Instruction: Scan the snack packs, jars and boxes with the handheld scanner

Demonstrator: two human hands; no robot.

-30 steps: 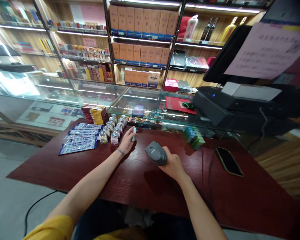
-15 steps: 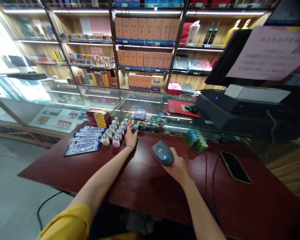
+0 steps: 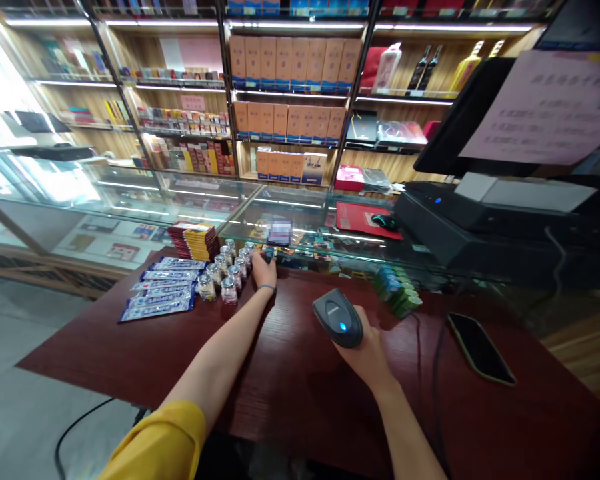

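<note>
My left hand (image 3: 265, 272) reaches out to the far edge of the dark red table, its fingers closed around a small blue cylindrical item (image 3: 269, 255), mostly hidden by them. Just left of it stand rows of small jars (image 3: 229, 291) with silvery lids. My right hand (image 3: 367, 343) grips a dark grey barcode scanner (image 3: 338, 318) above the middle of the table; a blue light glows on its top. To the right of the scanner lies a group of small green and blue cylindrical packs (image 3: 398, 291).
Blue-and-white sachets (image 3: 160, 293) and a stack of red and yellow packs (image 3: 195, 241) are at the left. A phone (image 3: 481, 348) and a cable (image 3: 436, 373) lie at the right. Beyond are a glass counter (image 3: 305, 197), a mouse (image 3: 383, 221) and a monitor (image 3: 465, 113).
The scanner in my right hand has shifted slightly right and down in view. My left hand stays by the jars, its blue item turned darker side up. The view has moved a little.
</note>
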